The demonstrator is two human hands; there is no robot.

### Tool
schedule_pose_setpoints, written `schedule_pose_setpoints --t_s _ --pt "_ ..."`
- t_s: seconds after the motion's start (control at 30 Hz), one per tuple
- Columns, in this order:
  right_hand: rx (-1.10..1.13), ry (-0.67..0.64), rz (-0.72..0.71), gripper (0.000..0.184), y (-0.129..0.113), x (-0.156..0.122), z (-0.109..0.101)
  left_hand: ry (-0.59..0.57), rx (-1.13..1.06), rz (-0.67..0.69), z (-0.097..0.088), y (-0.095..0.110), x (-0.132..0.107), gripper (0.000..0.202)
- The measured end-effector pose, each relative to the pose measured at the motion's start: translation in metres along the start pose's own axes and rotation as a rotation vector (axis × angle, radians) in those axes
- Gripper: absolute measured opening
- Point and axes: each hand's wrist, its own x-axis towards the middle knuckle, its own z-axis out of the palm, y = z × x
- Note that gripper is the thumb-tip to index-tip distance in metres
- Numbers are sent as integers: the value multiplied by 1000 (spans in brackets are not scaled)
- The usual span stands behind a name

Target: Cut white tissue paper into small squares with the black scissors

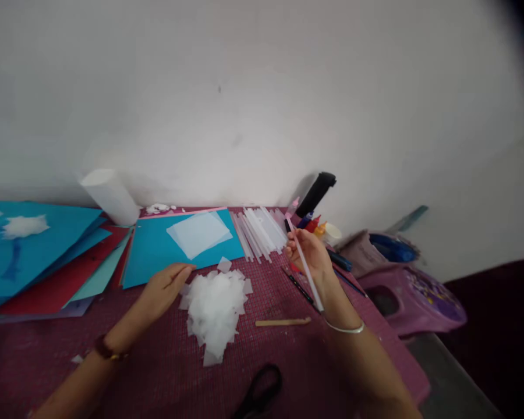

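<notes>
My right hand [310, 253], palm turned up with fingers curled, holds a long translucent white stick [306, 269] that slants across the palm toward the wrist. Fingers pressed together, my left hand [168, 285] is at the lower edge of a blue sheet [151, 247]; anything pinched in it is too small to make out. Just right of it lies a heap of small thin white squares [216, 308]. Larger translucent white sheets [199, 234] rest on the blue sheet. More translucent white sticks [257, 233] lie side by side between the blue sheet and my right hand.
Scissors [262, 387] lie near the front, below a wooden stick [283, 322] and a dark pencil [300, 289]. Small paint bottles [315, 224] and a black upright object [317, 193] stand by the wall. Coloured sheets [70, 227] and a white roll [111, 196] are left; a pink stool [402, 297] is right.
</notes>
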Motion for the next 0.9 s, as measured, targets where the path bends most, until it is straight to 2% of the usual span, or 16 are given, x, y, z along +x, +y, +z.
schedule_pose_setpoints --t_s 0.07,0.13,0.27,0.4,0.5,0.6,0.67,0.77,0.83,0.9 --pt "-74 -30 72 16 10 -4 -8 74 60 20 -1 -2 2 44" --pt "-172 -62 126 22 25 2 -5 112 92 21 0 -3 5 43" --pt "-398 -92 138 31 50 48 26 71 125 0 7 -4 7 41" --pt "-657 -134 71 31 49 92 59 112 140 13 14 -12 3 40" --pt "-846 -213 7 31 40 93 59 146 121 9 17 -20 -2 38" --pt "-983 -372 -17 24 30 54 39 140 68 -18 19 -24 -4 39" --pt "-1041 -524 -10 16 22 10 21 126 44 -30 20 -25 -4 41" --pt "-1109 -685 -7 17 14 -58 -4 117 60 -25 20 -25 -4 41" --pt "-1165 -713 -25 16 15 -92 -15 119 104 -5 20 -27 -3 41" --pt "-1213 -705 -39 17 21 -114 -19 119 144 25 20 -29 -2 41"
